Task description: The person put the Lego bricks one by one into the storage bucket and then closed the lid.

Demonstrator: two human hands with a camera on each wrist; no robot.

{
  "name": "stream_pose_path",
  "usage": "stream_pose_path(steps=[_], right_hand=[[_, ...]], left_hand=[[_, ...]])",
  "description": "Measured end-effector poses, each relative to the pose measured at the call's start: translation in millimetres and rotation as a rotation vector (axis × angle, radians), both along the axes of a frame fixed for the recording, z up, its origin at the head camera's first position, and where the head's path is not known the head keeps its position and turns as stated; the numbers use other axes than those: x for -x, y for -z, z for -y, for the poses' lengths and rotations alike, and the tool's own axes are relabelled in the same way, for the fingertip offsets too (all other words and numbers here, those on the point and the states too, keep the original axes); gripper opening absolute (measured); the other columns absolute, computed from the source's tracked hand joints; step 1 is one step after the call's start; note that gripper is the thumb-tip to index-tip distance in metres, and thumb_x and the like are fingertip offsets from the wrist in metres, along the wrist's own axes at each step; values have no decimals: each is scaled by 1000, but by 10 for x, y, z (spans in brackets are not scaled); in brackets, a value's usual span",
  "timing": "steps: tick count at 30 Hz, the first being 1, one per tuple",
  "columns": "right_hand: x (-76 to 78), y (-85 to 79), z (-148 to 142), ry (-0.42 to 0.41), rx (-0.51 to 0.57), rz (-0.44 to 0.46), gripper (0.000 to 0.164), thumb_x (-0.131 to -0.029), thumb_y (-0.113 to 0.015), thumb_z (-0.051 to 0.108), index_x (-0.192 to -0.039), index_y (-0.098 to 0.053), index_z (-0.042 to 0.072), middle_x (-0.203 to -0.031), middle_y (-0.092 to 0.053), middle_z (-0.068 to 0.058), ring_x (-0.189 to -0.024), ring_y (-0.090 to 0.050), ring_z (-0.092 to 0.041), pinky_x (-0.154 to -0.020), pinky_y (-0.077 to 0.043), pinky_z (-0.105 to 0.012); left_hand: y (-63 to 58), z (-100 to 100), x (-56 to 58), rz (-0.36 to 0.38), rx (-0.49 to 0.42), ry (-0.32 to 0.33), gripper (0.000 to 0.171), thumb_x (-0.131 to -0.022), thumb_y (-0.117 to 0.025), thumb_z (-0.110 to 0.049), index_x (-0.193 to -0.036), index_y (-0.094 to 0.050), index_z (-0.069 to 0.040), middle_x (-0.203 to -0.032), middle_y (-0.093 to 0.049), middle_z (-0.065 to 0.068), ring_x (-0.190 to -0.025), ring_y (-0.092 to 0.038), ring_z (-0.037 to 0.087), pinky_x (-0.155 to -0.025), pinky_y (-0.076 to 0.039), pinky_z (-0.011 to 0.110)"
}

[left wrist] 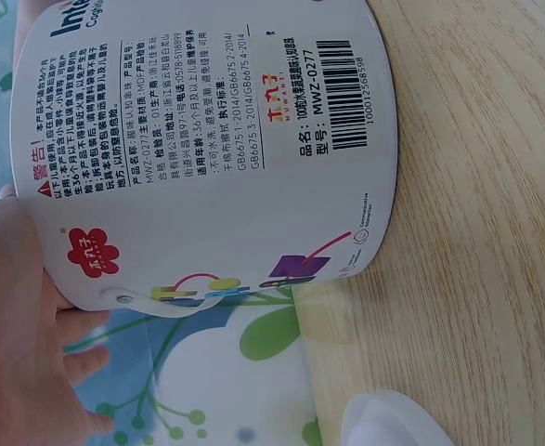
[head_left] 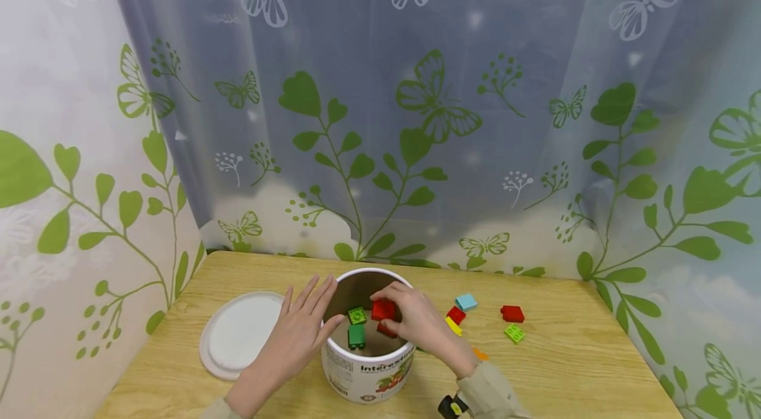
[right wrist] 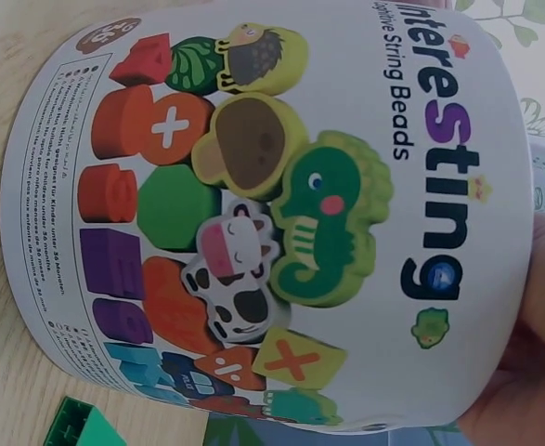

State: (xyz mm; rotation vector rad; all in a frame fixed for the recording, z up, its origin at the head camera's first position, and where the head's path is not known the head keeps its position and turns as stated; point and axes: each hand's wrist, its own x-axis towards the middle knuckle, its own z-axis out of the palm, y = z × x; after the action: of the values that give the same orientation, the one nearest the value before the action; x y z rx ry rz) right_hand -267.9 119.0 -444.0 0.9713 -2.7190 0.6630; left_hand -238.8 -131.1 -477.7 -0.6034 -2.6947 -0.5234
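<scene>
A white round bucket (head_left: 368,376) with printed labels stands on the table, its top uncovered. My left hand (head_left: 295,330) rests at the left rim with fingers extended; the left wrist view shows this hand (left wrist: 17,325) beside the bucket wall (left wrist: 198,214). My right hand (head_left: 419,321) reaches over the right rim, its fingers and thumb pinching a red toy brick (head_left: 383,309) inside the bucket. Another red brick (head_left: 386,330) is partly covered by the thumb. A light green brick (head_left: 357,315) and a dark green brick (head_left: 357,337) lie inside too.
A white round lid (head_left: 240,333) lies left of the bucket. To the right are a light blue brick (head_left: 466,302), red bricks (head_left: 512,314), a lime brick (head_left: 514,333) and a yellow brick (head_left: 454,326). A green brick (right wrist: 79,426) stands close to the bucket. A patterned curtain (head_left: 380,141) hangs behind.
</scene>
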Motion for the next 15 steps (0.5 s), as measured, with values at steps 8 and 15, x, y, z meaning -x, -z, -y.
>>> stream_pose_path(steps=[8, 15], right_hand=[[-2, -7, 8, 5, 16, 12, 34, -87, -80, 9, -120, -71, 10, -116, -68, -5, -103, -68, -23, -87, -58, -41], [-47, -43, -23, 19, 137, 40, 31, -92, -76, 9, -122, -71, 10, -120, -69, -4, -111, -67, -25, -91, -57, -45]], left_hand=[[-13, 0, -1, -7, -4, 1, 65, -103, -56, -41, -157, -39, -8, -161, -39, 7, -151, -29, 32, -119, -17, 66], [-14, 1, -10, -2, -5, 1, 65, -103, -56, -41, -156, -40, -8, -161, -39, 7, -151, -29, 32, -120, -16, 66]])
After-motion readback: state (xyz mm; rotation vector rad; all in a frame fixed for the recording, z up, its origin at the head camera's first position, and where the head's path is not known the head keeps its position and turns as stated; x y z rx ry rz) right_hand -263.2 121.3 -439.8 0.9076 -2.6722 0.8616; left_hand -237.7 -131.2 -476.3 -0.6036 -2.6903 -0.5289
